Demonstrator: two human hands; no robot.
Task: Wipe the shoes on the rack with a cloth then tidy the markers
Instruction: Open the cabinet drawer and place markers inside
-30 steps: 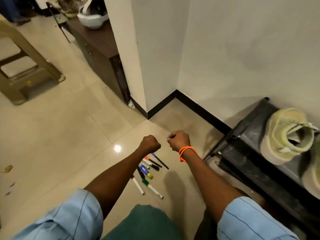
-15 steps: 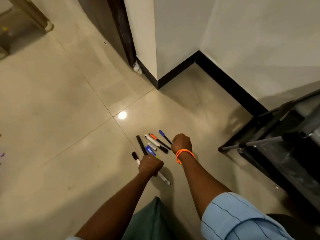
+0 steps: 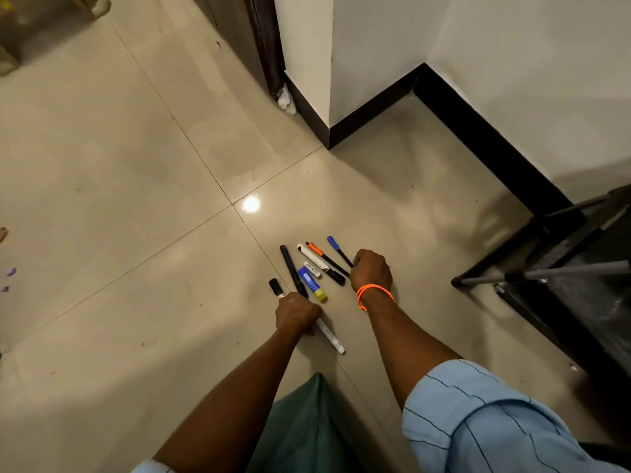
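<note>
Seven or so markers fanned on the tiled floor (image 3: 136,186), just left of the black shoe rack (image 3: 563,285) and close to the wall corner. Left hand (image 3: 296,315) curled over the white marker (image 3: 329,336), which pokes out from under the fist toward the knee; black cap (image 3: 276,287) showing on the far side, perhaps of the same pen. Right hand (image 3: 371,269), orange bracelet (image 3: 375,291) at the wrist, clenched at the near end of the blue-capped pen (image 3: 338,250), apparently pinching it, though fingertips hidden. Between the two fists: long black marker (image 3: 293,269), white-barrelled marker (image 3: 312,257), orange-capped pen (image 3: 324,259), blue marker with yellow cap (image 3: 312,284), all lying roughly parallel, some touching. No shoes or cloth in view; judged to be the tidying stage, gathering just begun.

Best done by sweeping both fists inward toward the blue marker, bunching the barrels side by side with caps pointing one way, away from the rack. Worth lifting only once all are trapped, round barrels being likely to roll on glossy tile. Also worth checking for loose caps before stacking.
</note>
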